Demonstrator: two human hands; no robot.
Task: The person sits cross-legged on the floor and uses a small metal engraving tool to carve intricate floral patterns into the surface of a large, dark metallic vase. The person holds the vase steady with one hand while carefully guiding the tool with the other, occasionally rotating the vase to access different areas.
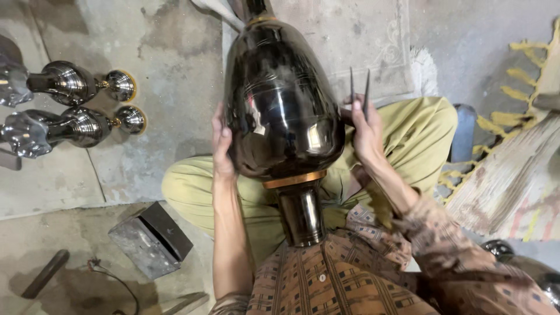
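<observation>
Cradling a large dark vase (280,99), the left hand (221,146) lies flat against its left flank, fingers spread along the curve. The right hand (366,131) sits at the vase's right side, just touching or nearly touching the belly, and pinches a slim two-pronged metal tool (359,87) whose points stand upward above the knuckles. Between the two hands the vase fills the view: a smooth, egg-shaped body of polished black metal, mirror-bright, with fine engraved rings round its upper part. Below the hands a copper-coloured band (293,179) circles the base, and a narrower dark neck (301,216) runs down toward the person's checked brown shirt (326,280). A second thin gold ring shows at the far end, above the hands.

Under both wrists lie crossed legs in olive-yellow trousers (420,134). Left of the left hand, well apart, two shiny silver metal pieces (76,105) with rounded knobs lie on the rough concrete floor (163,52). Below the left forearm rests a dull grey metal block (150,239). Right of the right hand is a worn woven mat (507,175) with yellow fringe.
</observation>
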